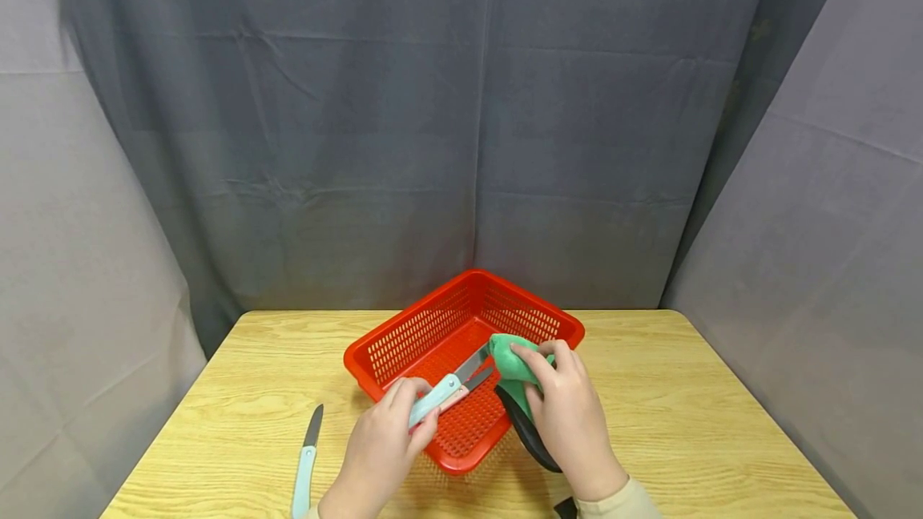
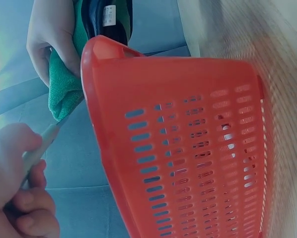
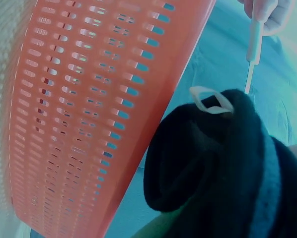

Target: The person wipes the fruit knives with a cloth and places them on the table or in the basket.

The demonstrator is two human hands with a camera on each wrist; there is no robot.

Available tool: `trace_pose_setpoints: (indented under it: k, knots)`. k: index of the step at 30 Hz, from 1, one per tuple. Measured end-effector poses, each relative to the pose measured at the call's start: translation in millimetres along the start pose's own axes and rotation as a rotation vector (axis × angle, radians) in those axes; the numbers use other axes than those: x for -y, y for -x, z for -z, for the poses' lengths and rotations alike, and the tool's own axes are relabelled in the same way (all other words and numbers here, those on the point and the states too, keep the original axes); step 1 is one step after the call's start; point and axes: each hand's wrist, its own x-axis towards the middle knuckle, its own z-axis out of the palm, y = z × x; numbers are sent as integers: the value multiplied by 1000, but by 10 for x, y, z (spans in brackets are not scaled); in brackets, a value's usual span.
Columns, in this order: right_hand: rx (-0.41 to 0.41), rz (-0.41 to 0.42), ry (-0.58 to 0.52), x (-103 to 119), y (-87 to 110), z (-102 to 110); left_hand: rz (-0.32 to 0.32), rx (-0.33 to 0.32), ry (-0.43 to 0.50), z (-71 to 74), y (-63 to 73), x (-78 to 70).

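My left hand (image 1: 385, 435) grips the light blue handle of a knife (image 1: 435, 400), its blade pointing up and right over the red basket (image 1: 461, 455). My right hand (image 1: 570, 415) pinches a green cloth (image 1: 513, 359) round the blade's tip end, which the cloth hides. A black, curved flap (image 1: 530, 431) with a white loop (image 3: 213, 101) hangs below that hand beside the green; it seems part of the cloth. Inside the basket, partly behind the held knife, lies another knife with a pale pink handle (image 1: 454, 399).
Left of the basket, a second light blue-handled knife (image 1: 304, 471) lies on the wooden table (image 1: 678, 391), blade pointing away. Grey curtains (image 1: 360, 142) stand behind the table and at both sides. A small black object (image 1: 566, 508) shows by the right sleeve.
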Motion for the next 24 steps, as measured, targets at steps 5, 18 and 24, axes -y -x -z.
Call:
trace_pose_setpoints:
  k: [5,18,24]
  knots:
    - [-37,-34,-2,0,-7,12,36,10,2,4,4,-10]
    - [-17,37,-13,67,-9,44,47,12,11,-13,2,-19]
    - [-14,85,-38,94,-1,48,51,12,16,-21,1,-26]
